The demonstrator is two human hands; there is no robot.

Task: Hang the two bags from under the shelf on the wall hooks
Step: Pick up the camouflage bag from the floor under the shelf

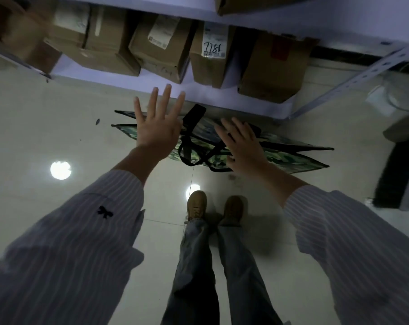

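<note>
Two flat green camouflage bags lie on the tiled floor, half under the white shelf (119, 83). The nearer bag (290, 161) has black handles (194, 152) looped on top; the farther bag (126, 113) shows only its dark edge behind it. My left hand (157, 126) hovers over the bags' left end, fingers spread, holding nothing. Over the middle of the nearer bag hangs my right hand (242, 145), palm down, fingers apart, also empty. No wall hooks are in view.
Several cardboard boxes (166, 48) stand on the shelf's lowest board. A perforated metal shelf post (353, 78) slants at the right. A dark object (398, 174) sits on the floor at far right. My feet (215, 207) stand just short of the bags.
</note>
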